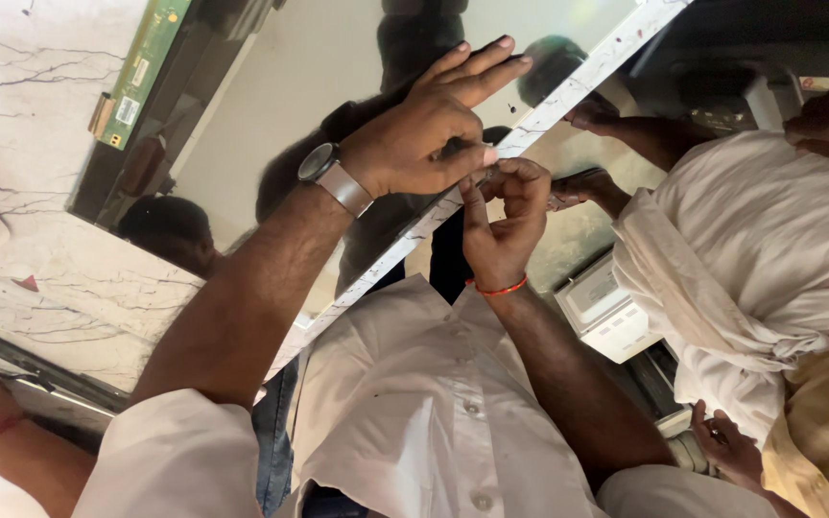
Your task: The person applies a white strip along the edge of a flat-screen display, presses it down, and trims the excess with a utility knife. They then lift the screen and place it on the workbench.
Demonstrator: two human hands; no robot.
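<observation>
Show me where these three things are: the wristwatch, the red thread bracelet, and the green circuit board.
wristwatch [319, 163]: head view, on the round dark dial.
red thread bracelet [497, 288]: head view, on the thread across the wrist.
green circuit board [142, 67]: head view, on the middle of the long green strip.

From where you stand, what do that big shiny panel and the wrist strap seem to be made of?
The panel looks like glass or glossy plastic: it mirrors heads and arms sharply. The watch strap on the left hand seems brushed metal, pale grey with a dull sheen, though leather cannot be ruled out.
</observation>
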